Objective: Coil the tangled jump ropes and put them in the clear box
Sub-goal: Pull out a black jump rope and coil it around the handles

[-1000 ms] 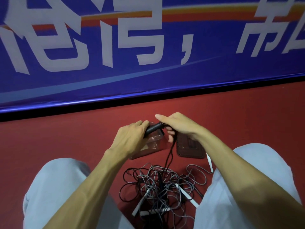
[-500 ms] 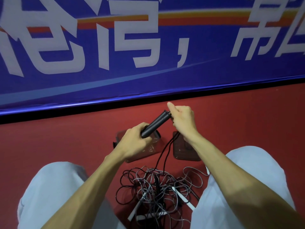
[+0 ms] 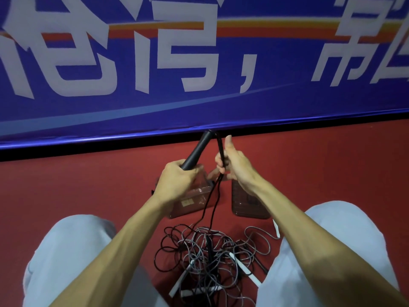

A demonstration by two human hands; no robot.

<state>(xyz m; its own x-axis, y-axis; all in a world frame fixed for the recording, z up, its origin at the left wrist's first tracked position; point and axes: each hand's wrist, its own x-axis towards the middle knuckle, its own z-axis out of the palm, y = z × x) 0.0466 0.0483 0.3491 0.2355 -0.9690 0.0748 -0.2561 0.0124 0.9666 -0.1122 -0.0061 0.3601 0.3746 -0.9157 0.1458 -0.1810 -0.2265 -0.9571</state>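
Observation:
My left hand (image 3: 177,180) grips the lower end of a black jump-rope handle (image 3: 198,150) that points up and away. My right hand (image 3: 234,165) holds the black cord (image 3: 220,145) that leaves the handle's top and runs doubled down through its fingers, thumb raised. The cord drops to a tangled pile of black and grey jump ropes (image 3: 210,255) with white handles on the red floor between my knees. The clear box (image 3: 190,200) stands on the floor under my left hand, partly hidden by it.
The box's lid (image 3: 250,204) lies flat to the right of the box. A blue banner wall (image 3: 199,85) rises just behind them. My knees in light trousers flank the pile on both sides. Red floor stretches left and right.
My left hand tilted the black handle steeper and higher. My right hand slid from the handle's tip down onto the cord, and more black cord has lifted off the pile.

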